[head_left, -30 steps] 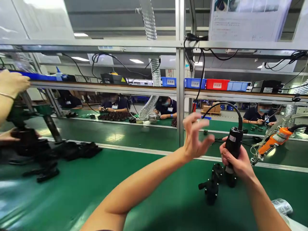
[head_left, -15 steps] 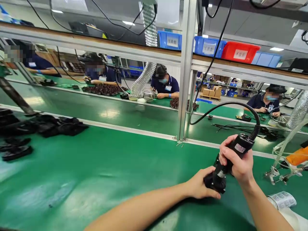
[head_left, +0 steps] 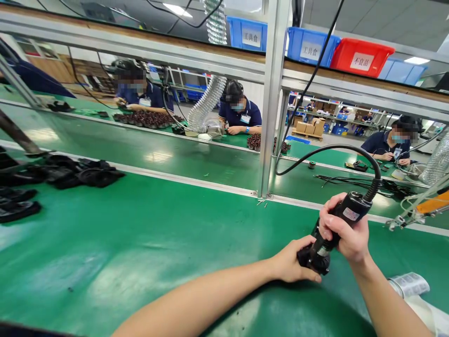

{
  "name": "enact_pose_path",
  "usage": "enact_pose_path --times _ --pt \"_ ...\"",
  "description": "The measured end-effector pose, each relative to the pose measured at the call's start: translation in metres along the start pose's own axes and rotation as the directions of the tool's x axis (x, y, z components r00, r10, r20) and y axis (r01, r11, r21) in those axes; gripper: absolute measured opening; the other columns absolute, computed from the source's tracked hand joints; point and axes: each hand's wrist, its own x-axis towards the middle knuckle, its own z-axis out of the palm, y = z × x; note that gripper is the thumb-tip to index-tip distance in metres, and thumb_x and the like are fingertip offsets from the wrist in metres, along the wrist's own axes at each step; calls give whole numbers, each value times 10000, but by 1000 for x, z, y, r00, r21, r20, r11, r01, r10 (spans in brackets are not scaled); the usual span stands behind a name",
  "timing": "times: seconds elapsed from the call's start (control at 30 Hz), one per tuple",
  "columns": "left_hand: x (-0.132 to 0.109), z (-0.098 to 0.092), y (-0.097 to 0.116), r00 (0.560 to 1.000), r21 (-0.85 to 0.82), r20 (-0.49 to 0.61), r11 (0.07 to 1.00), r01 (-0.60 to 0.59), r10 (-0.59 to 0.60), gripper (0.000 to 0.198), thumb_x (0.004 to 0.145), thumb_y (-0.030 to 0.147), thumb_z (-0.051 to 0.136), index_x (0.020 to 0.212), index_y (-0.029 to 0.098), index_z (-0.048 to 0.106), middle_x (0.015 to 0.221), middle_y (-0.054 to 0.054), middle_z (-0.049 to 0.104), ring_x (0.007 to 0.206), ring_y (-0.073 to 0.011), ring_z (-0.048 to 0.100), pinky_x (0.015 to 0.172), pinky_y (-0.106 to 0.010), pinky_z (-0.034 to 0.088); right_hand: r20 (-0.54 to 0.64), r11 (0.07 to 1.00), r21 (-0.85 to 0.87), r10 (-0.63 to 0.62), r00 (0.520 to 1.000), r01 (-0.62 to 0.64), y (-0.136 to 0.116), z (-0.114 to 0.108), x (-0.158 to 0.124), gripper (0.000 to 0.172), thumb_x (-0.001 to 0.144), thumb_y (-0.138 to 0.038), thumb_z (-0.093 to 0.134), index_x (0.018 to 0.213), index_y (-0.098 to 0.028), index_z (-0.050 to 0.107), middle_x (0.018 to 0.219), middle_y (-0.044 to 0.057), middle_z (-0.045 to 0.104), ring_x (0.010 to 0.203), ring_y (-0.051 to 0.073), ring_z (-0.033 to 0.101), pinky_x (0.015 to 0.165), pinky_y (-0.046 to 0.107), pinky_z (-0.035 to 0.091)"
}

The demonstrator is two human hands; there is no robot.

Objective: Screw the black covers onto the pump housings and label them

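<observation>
My right hand [head_left: 356, 241] is wrapped round a black electric screwdriver [head_left: 351, 210], which tilts down to the left; a thick black cable [head_left: 329, 147] leaves its top end. Below it, my left hand [head_left: 294, 264] grips a black plastic part [head_left: 313, 262] with small metal screws or pins at its edge, thumb on the near side. The screwdriver's lower end meets this part, but fingers and tool hide the exact contact. Both sit over the right half of the green bench mat [head_left: 175, 234].
Black parts [head_left: 80, 173] are heaped at the left. A metal post [head_left: 271, 107] rises behind the hands. An orange tool on a stand [head_left: 433, 202] and a roll of labels [head_left: 410, 284] are at the right. Several co-workers [head_left: 240, 110] sit across the bench. Bins [head_left: 363, 58] line the shelf.
My view has shifted slightly, so the bench and shelf appear higher. Both hands keep their holds on the screwdriver and the black part, almost unmoved in the picture.
</observation>
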Motion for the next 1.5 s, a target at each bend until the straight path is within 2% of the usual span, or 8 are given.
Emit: enact_pose_path --times 0.27,0.5,0.83,0.97,1.07,1.17,1.5 --pt "0 1 4 999 23 6 999 46 -46 597 650 405 948 1099 165 636 965 -37 693 902 -219 641 844 -350 538 78 998 -36 57 995 -54 7 0 -6 246 863 -240 770 982 -228 555 727 -38 623 462 99 539 460 248 438" --pt "-1 2 9 999 -24 9 999 42 -42 674 650 420 948 1174 179 599 960 -27 666 871 -199 623 835 -342 533 50 1000 8 -9 999 9 -7 -7 -4 216 872 -218 756 996 -233 580 812 -4 681 463 89 558 457 236 438" --pt "-2 0 6 999 -9 23 999 39 -39 613 672 368 938 1137 180 586 970 -30 678 873 -200 638 836 -335 528 92 999 10 43 995 -44 -2 -3 -2 214 851 -223 751 987 -219 586 836 15 704 460 84 543 454 239 438" --pt "-1 2 7 999 -17 13 999 32 -32 589 665 367 942 1118 168 623 953 -27 691 890 -214 658 876 -360 541 88 997 18 80 993 -82 0 2 -4 167 827 -188 720 908 -212 577 686 -25 639 440 85 498 441 229 410" --pt "0 4 10 997 -30 14 996 81 -80 573 656 351 947 1105 147 656 914 -30 712 857 -208 671 890 -368 554 59 996 35 79 995 -82 3 6 -5 173 768 -147 704 857 -210 569 590 -55 575 414 81 455 412 207 362" --pt "0 5 11 993 -31 3 993 117 -117 531 641 323 955 1059 138 684 885 -26 714 844 -204 672 871 -357 566 21 997 31 66 998 -66 4 9 -7 180 734 -117 684 845 -205 572 593 -51 578 415 75 449 413 204 348" --pt "0 4 6 996 -31 -2 995 91 -91 516 637 300 948 1044 144 673 913 -25 705 864 -206 658 861 -356 554 -18 1000 -16 14 1000 -14 3 11 -7 176 710 -130 663 847 -203 581 597 -57 583 425 79 461 427 215 376"
